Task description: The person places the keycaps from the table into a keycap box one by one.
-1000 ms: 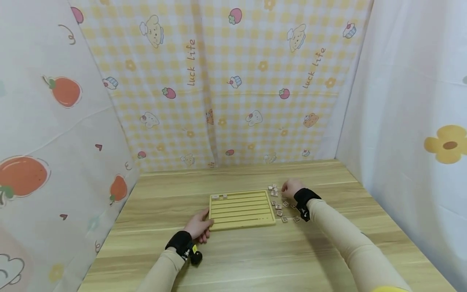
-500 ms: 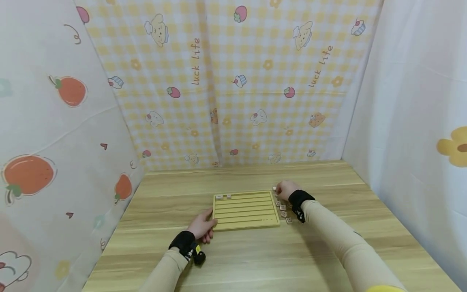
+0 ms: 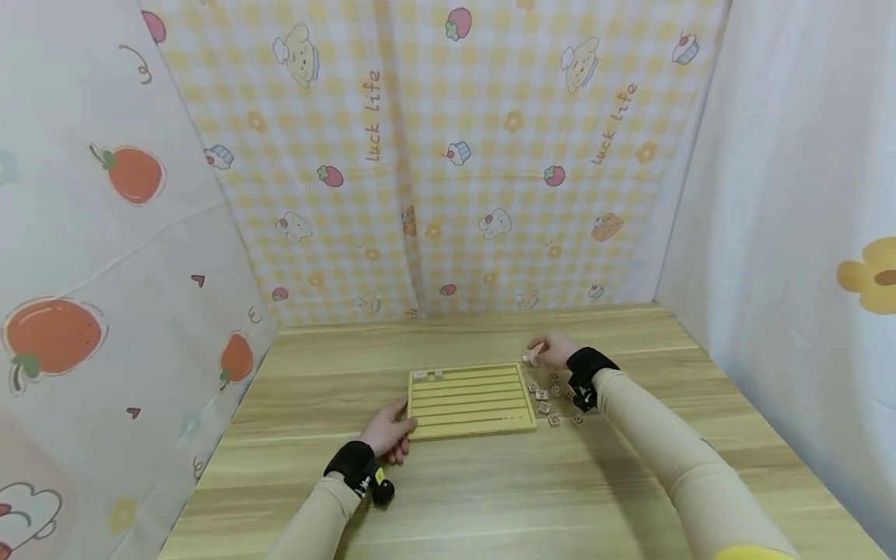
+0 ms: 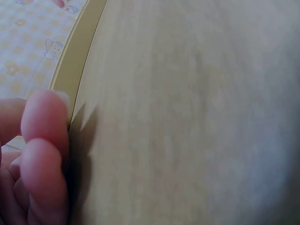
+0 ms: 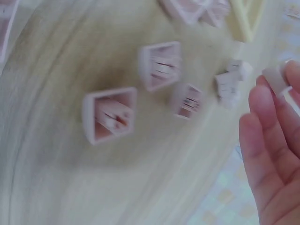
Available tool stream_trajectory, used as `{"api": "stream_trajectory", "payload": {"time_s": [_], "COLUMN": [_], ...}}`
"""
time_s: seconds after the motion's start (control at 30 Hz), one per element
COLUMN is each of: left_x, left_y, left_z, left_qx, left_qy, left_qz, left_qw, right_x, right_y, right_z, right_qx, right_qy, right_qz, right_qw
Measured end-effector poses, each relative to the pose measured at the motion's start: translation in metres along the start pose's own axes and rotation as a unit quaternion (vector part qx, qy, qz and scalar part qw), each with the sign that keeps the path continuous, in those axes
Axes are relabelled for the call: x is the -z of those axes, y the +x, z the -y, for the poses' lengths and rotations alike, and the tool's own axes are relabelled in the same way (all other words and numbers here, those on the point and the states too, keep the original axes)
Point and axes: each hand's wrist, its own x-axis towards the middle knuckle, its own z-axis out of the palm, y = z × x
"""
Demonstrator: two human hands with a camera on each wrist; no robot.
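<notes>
A yellow tray [image 3: 462, 432] with raised rows lies mid-table. My left hand [image 3: 383, 433] holds its left edge, thumb over the rim. In the left wrist view, curled fingers [image 4: 44, 173] lie against the tray's side wall [image 4: 75, 65]. Two pale keycaps, a wide keycap [image 3: 420, 376] and a small keycap [image 3: 439, 375], sit in the top row's left end. Beyond the tray's upper right corner, my right hand [image 3: 556, 351] pinches a pale keycap [image 5: 275, 80] between thumb and fingertips, raised above the table in the right wrist view.
Several loose keycaps lie right of the tray, such as an upturned keycap [image 5: 110, 115] with its hollow underside and stem showing. A small cluster of keycaps [image 5: 228, 86] is near my right fingertips. Patterned cloth [image 3: 462, 233] hangs along the table's back edge and both sides.
My right hand moved left to the keycaps by the tray's upper right corner, then back slightly right and up with a keycap pinched. My left hand stays on the tray's edge.
</notes>
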Motion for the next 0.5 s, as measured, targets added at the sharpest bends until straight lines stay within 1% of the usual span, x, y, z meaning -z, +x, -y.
{"api": "stream_trajectory", "payload": {"time_s": [0.13,0.23,0.33,0.4,0.5], "left_x": [0.001,0.001,0.001,0.0,0.0], "left_y": [-0.001,-0.002,-0.003,-0.003,-0.003], "left_z": [0.003,0.003,0.003,0.003,0.005], "left_qx": [0.002,0.006,0.01,0.008,0.004], "left_qy": [-0.004,-0.005,-0.005,-0.002,0.005], "left_qz": [-0.003,-0.006,-0.007,-0.007,-0.006], "left_qw": [1.0,1.0,0.9999,0.9999,1.0], "right_x": [0.006,0.006,0.004,0.002,-0.001], "right_y": [-0.004,-0.007,-0.008,-0.008,-0.007], "right_z": [0.01,0.017,0.021,0.022,0.021], "right_qx": [-0.007,-0.02,-0.045,-0.063,-0.077], "right_qy": [0.057,0.102,0.166,0.213,0.268], "right_qz": [0.034,0.066,0.094,0.112,0.126], "right_qw": [0.998,0.992,0.981,0.969,0.952]}}
